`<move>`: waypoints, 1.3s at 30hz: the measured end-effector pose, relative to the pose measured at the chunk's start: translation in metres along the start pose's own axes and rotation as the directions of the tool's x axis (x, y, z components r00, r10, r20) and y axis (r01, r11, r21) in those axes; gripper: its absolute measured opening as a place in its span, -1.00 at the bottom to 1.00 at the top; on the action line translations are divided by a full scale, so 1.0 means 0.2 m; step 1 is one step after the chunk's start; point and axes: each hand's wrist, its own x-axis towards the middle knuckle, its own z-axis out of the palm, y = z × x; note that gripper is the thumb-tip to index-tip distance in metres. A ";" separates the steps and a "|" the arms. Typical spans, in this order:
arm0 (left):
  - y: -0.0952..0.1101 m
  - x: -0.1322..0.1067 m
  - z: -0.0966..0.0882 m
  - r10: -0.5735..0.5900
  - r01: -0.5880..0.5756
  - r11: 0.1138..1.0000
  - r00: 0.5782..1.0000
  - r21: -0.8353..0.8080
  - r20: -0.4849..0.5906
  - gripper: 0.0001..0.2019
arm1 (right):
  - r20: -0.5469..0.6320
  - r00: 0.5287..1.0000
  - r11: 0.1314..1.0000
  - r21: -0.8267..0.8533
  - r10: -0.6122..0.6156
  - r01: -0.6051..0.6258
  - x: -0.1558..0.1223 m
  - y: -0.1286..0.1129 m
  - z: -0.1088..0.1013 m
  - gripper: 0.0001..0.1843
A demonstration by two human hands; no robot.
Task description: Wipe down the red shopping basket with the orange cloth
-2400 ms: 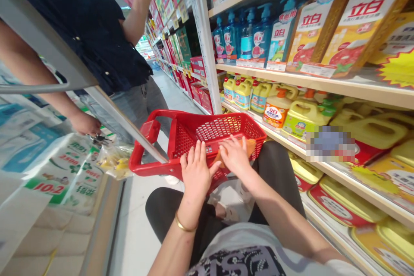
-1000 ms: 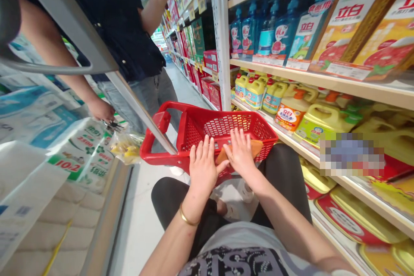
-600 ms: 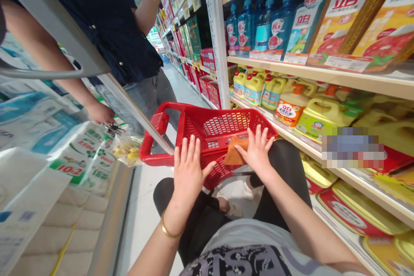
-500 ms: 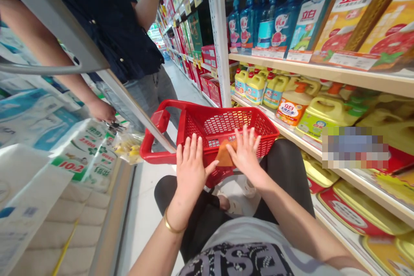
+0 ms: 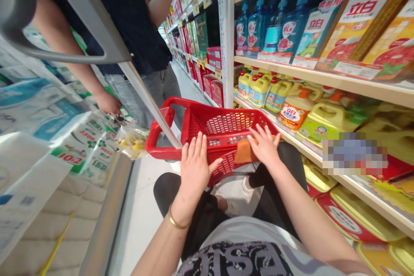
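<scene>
Supermarket aisle [image 5: 186, 88] – white shelving [image 5: 226, 39] (pale floor [image 5: 139, 228])

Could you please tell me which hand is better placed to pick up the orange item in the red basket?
Probably the right hand: it appears to touch the orange item. The left hand, wearing a gold bangle, lies open on the near side of the red basket, farther from the item.

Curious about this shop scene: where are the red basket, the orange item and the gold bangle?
red basket [image 5: 223, 110]: head view, on its far rim.
orange item [image 5: 245, 152]: head view, on its visible middle.
gold bangle [image 5: 177, 223]: head view, on its visible curve.
</scene>
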 end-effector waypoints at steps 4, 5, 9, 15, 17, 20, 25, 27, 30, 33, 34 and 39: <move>0.00 0.00 0.02 -0.010 0.009 1.000 1.000 -0.022 -0.021 -0.11 | 0.035 0.999 0.999 -0.028 -0.020 0.021 -0.03 -0.17 0.01 -0.40; 0.00 0.00 0.02 -0.005 0.004 1.000 1.000 -0.016 -0.023 -0.12 | 0.050 0.990 0.991 0.000 -0.135 0.135 -0.05 -0.27 0.03 -0.41; -0.03 0.00 0.02 0.024 -0.024 0.999 0.999 0.026 -0.022 -0.14 | 0.064 0.906 0.903 0.145 -0.417 0.405 -0.12 -0.60 0.06 -0.42; -0.02 0.00 0.00 0.047 -0.047 0.998 0.999 0.031 -0.009 -0.16 | 0.038 0.944 0.939 0.123 -0.327 0.320 -0.05 -0.33 0.05 -0.42; -0.01 0.00 0.00 0.038 -0.038 0.999 0.999 0.019 -0.016 -0.16 | 0.017 0.981 0.979 0.068 -0.191 0.190 0.00 -0.09 0.02 -0.44; 0.00 -0.01 0.01 0.026 -0.026 1.000 0.999 0.002 -0.032 -0.15 | 0.017 0.999 0.999 0.017 0.046 -0.047 0.08 0.23 -0.04 -0.42; 0.00 0.00 0.03 0.003 -0.004 1.000 0.999 -0.004 -0.051 -0.14 | -0.012 0.983 0.980 -0.071 0.185 -0.186 0.08 0.17 -0.04 -0.39; 0.00 0.00 0.03 0.000 0.000 1.000 0.999 -0.002 -0.046 -0.15 | -0.020 1.000 0.999 -0.041 0.008 -0.009 0.01 -0.06 0.01 -0.39; -0.01 0.00 0.03 0.005 -0.005 1.000 0.999 0.006 -0.039 -0.16 | -0.013 0.961 0.958 0.079 -0.275 0.275 -0.09 -0.43 0.08 -0.41; -0.02 0.00 0.03 0.030 -0.030 0.999 0.999 0.024 -0.029 -0.16 | 0.005 0.932 0.922 0.153 -0.361 0.356 -0.12 -0.59 0.09 -0.40; -0.03 -0.01 0.03 0.039 -0.038 0.999 0.999 0.030 -0.026 -0.15 | 0.013 0.930 0.919 0.157 -0.367 0.361 -0.12 -0.58 0.08 -0.39; -0.02 -0.01 0.03 0.037 -0.036 0.999 0.999 0.031 -0.035 -0.16 | -0.009 0.985 0.984 0.045 -0.170 0.170 -0.04 -0.18 0.05 -0.39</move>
